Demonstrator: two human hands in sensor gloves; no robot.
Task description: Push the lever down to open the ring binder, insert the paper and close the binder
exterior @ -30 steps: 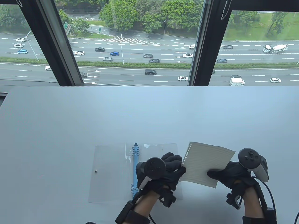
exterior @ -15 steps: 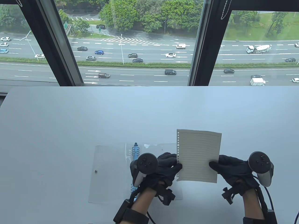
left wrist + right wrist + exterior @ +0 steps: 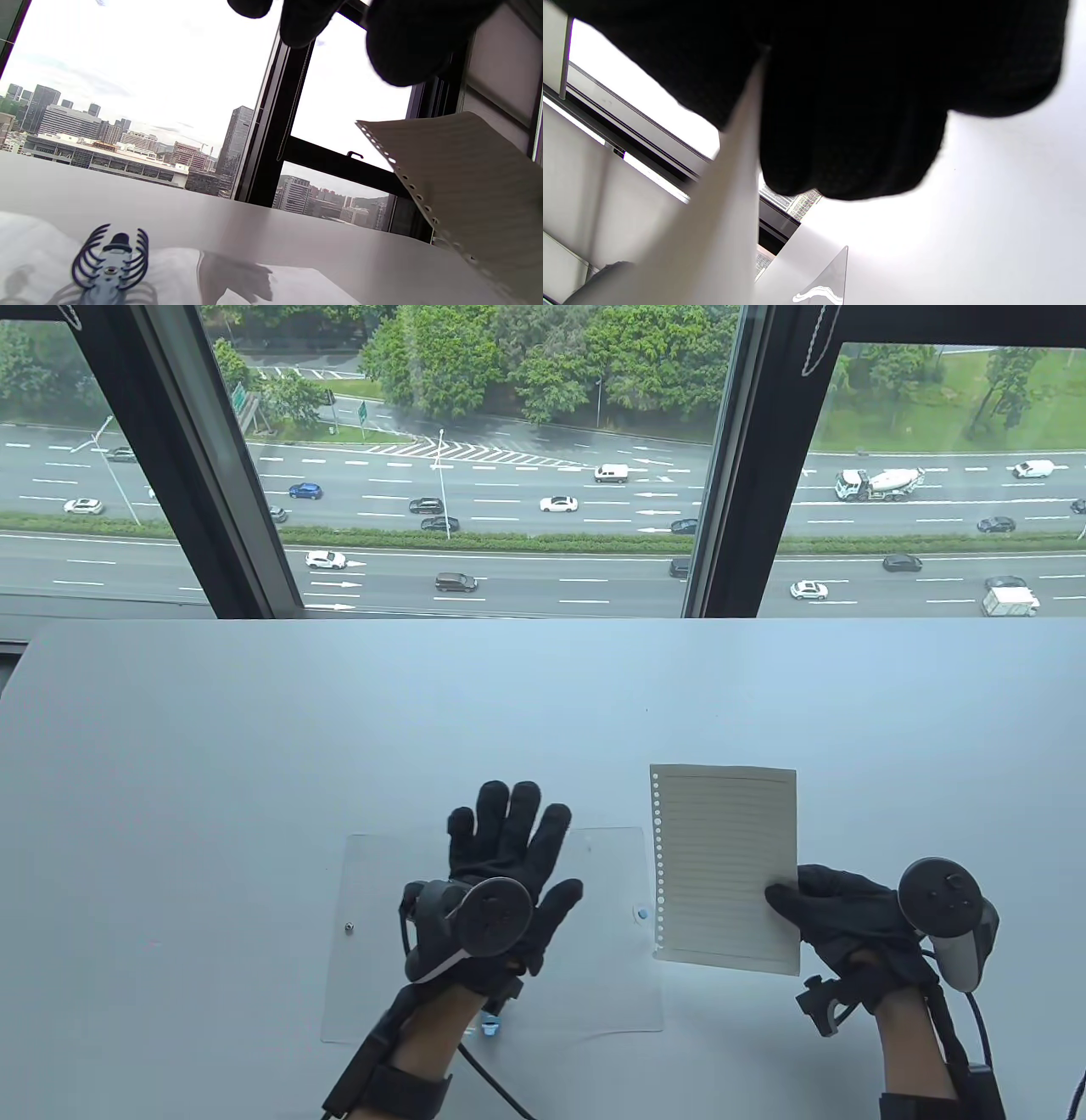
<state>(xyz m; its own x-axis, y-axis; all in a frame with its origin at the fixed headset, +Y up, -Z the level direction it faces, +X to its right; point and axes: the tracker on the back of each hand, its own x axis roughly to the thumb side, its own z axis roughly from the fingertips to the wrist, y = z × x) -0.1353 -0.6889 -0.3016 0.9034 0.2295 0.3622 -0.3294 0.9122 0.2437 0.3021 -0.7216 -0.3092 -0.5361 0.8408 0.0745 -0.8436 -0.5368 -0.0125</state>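
Note:
The clear-covered ring binder [image 3: 382, 933] lies open and flat near the front of the table. My left hand [image 3: 509, 848] hovers over its blue ring spine with fingers spread and straight, holding nothing, and hides most of it; only the spine's near end [image 3: 489, 1028] shows. In the left wrist view the spine [image 3: 110, 264] shows curved prongs rising on both sides with a gap at the top. The lined, punched paper [image 3: 725, 865] is held just right of the binder, holes toward it. My right hand [image 3: 797, 899] pinches its right edge. The paper [image 3: 466, 182] hangs above the table.
The white table [image 3: 254, 729] runs back to a big window [image 3: 543, 458] with dark frames. A small blue dot [image 3: 642, 914] sits on the binder's right cover [image 3: 611, 984]. Cables trail from both wrists at the front edge.
My left hand let go of the paper's punched edge, moved left and opened flat over the binder spine. The right hand keeps its pinch; the paper shifted slightly right and away.

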